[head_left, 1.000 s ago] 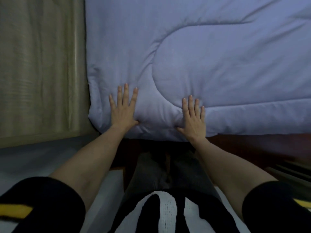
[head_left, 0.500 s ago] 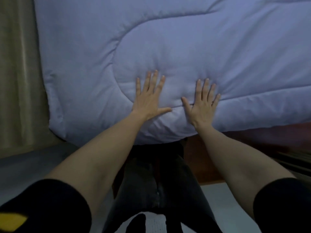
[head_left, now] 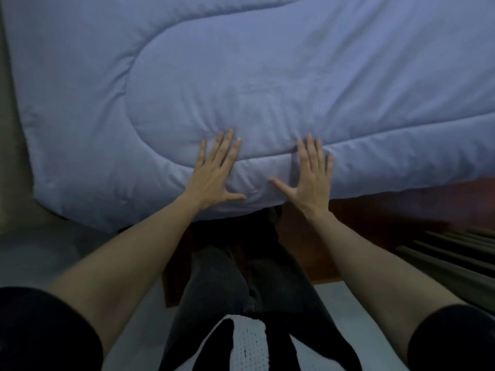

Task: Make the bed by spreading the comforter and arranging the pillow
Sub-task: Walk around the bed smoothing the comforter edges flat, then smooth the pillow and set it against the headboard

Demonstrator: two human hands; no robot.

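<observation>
Two bare hands lie flat on a pale lilac-blue quilted comforter [head_left: 267,76], which covers the bed and fills most of the view. Far off to the left of the fingers, a beige wall surface [head_left: 10,156] runs alongside the comforter's edge, and the comforter's rounded corner hangs down there over a grey floor [head_left: 40,253].

The left hand [head_left: 213,178] rests palm down near the comforter's near edge, its fingers [head_left: 222,145] stretched out straight and slightly spread, gripping nothing; the thumb points right, toward the other hand. The fingertips reach just across a curved stitched seam that sweeps up and away to the left in a broad loop.

A puffed ridge of fabric sits between the two hands. The right hand [head_left: 310,180] lies just beside it, also palm down and flat, fingers [head_left: 312,151] extended and close together, holding nothing, thumb angled out to the left. Its fingertips touch the same seam, which runs on to the right as a nearly straight line.

Beneath both wrists the comforter's edge drops over the side of the bed. Below and to the right of the right hand's fingers, a dark reddish-brown wooden bed frame [head_left: 388,210] shows under the hanging edge. Further right, dark slatted bars [head_left: 455,250] stand near the frame. The person wears black short sleeves and dark trousers.
</observation>
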